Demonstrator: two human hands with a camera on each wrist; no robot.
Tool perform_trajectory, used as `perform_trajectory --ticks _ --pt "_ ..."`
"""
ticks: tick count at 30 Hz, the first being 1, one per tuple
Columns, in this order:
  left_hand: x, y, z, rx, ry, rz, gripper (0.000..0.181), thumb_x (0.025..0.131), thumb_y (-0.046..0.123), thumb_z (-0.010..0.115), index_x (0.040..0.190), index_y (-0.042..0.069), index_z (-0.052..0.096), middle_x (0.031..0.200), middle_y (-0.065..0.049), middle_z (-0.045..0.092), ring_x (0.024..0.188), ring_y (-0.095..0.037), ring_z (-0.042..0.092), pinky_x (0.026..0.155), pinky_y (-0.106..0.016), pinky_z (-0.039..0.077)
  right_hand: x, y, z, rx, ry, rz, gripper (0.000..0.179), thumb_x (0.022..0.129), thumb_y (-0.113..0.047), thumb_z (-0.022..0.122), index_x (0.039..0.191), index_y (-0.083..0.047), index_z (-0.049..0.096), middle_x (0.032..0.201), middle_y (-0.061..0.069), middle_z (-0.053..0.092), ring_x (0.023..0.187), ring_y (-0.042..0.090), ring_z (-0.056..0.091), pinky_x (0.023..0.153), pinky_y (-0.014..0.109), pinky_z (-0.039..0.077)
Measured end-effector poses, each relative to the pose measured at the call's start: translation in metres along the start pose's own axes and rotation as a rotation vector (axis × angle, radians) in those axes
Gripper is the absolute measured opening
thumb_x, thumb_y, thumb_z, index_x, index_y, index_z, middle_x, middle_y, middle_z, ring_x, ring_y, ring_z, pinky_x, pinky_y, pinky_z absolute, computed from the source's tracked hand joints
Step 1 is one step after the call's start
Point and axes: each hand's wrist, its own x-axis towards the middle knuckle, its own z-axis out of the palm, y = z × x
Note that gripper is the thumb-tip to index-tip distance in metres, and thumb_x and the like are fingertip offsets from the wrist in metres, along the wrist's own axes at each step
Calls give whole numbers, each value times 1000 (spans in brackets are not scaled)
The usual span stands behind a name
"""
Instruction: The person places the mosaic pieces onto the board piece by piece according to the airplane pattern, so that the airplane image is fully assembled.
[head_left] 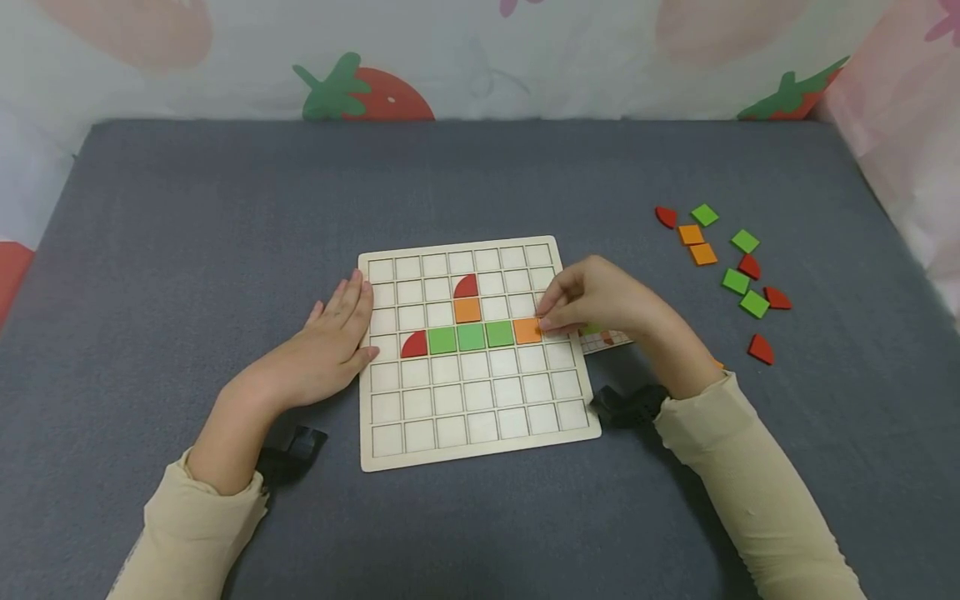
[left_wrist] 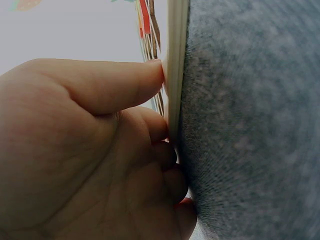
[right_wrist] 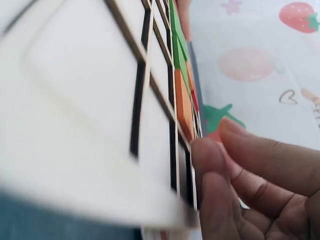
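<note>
A pale wooden grid board (head_left: 480,396) lies on the cloth. My left hand (head_left: 322,342) rests along its left edge, fingers extended; in the left wrist view the thumb touches the board's side (left_wrist: 175,65). My right hand (head_left: 600,296), with curled fingers, pinches an orange square tile (head_left: 527,331) at its right edge, in the cell at the right end of a row. Left of it in that row are green square tiles (head_left: 470,337) and a red quarter-round tile (head_left: 414,344). Above sit another orange square tile (head_left: 467,311) and a red quarter-round (head_left: 466,286).
Loose green squares (head_left: 736,281), orange squares (head_left: 702,254) and red quarter-rounds (head_left: 761,349) lie scattered at the right on the grey cloth (head_left: 225,208). A printed card (head_left: 603,340) pokes out beneath the right forearm, partly hidden. Black wrist straps (head_left: 292,458) show at both wrists.
</note>
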Motion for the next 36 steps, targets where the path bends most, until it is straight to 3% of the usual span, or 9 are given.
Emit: perform_trajectory --ticks 7,12,19,29,36 --pt "0 0 0 1 -7 -9 73 100 22 43 146 -8 -4 153 -21 -16 141 -35 -12 110 -57 1 -12 11 -13 51 18 2 19 80 -7 76 93 5 69 75 8 67 65 16 60 60 28 51" --pt "0 0 -1 4 -9 -10 73 100 22 43 146 -8 -5 153 -21 -16 141 -35 -12 110 -57 1 -21 20 -25 110 30 -21 23 82 -5 73 98 10 66 83 10 70 74 16 67 69 31 55" --pt "1 1 -2 3 -14 -10 73 100 22 44 146 -8 -4 153 -21 -16 141 -35 -12 110 -57 1 -35 33 -40 48 94 -7 25 82 -14 75 96 5 69 85 6 71 78 17 64 71 29 51" --pt "2 2 -3 0 -18 -4 72 100 22 43 147 -8 -4 154 -21 -16 141 -35 -13 110 -56 1 -64 58 -64 0 145 48 29 85 -16 72 100 8 66 84 5 70 77 14 66 72 28 54" --pt "0 2 -3 -9 -27 -13 73 101 22 42 147 -7 -5 153 -20 -18 141 -35 -14 110 -56 0 -79 76 -74 -20 112 103 32 85 -20 72 103 6 66 83 0 69 77 12 64 71 26 53"
